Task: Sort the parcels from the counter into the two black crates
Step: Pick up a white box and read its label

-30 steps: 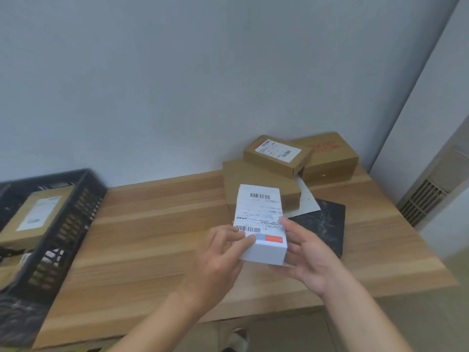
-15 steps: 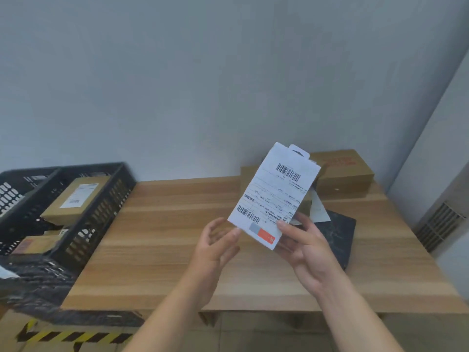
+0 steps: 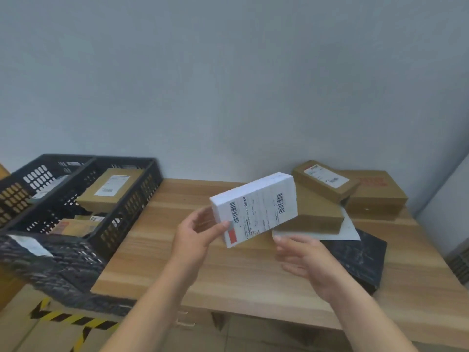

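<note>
Left hand (image 3: 195, 240) pinches the white parcel (image 3: 256, 209) at its lower end, thumb on the label face, and the box is tilted in the air above the desk (image 3: 228, 275). Right hand (image 3: 304, 260) hovers just beneath it, fingers (image 3: 286, 241) straight and loose, holding nothing. Off the desk's left edge sit the desk-side crate (image 3: 132, 207), a brown box (image 3: 111, 189) inside it, and the outer crate (image 3: 38, 171). Stacked brown parcels (image 3: 324, 180) and a black parcel (image 3: 355, 255) lie on the desk to the right.
</note>
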